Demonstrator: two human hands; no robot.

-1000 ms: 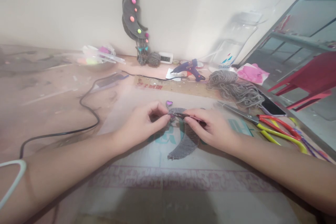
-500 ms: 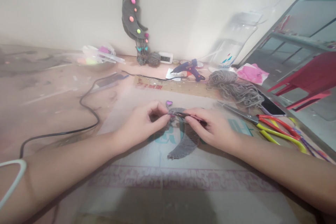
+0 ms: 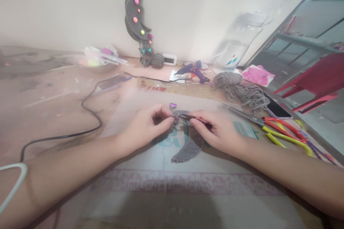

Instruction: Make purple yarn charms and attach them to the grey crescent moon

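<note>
Both hands meet over a grey yarn-wrapped crescent (image 3: 189,146) lying on the white printed sheet (image 3: 134,200). My left hand (image 3: 150,121) is closed, its thumb and forefinger pinching grey yarn at the crescent's upper end. A purple heart-shaped piece (image 3: 173,105) edged in grey shows just beyond the fingertips. In my right hand (image 3: 212,128) is a slim dark pointed tool (image 3: 191,117), gripped between thumb and fingers. Its tip points left at the pinched yarn. The tool's exact kind is unclear, and the fingers cover part of the crescent.
Scissors (image 3: 258,118) with red and yellow handles lie at right, beside a phone (image 3: 279,109) and grey yarn (image 3: 242,91). Behind are a blue glue gun (image 3: 192,69), a water jug (image 3: 236,43) and a hanging decorated crescent (image 3: 135,18). A black cable (image 3: 88,104) crosses the left side.
The tool's tip and the yarn at my left fingertips have shifted very slightly. Both hands keep the same grip, and the crescent stays where it was.
</note>
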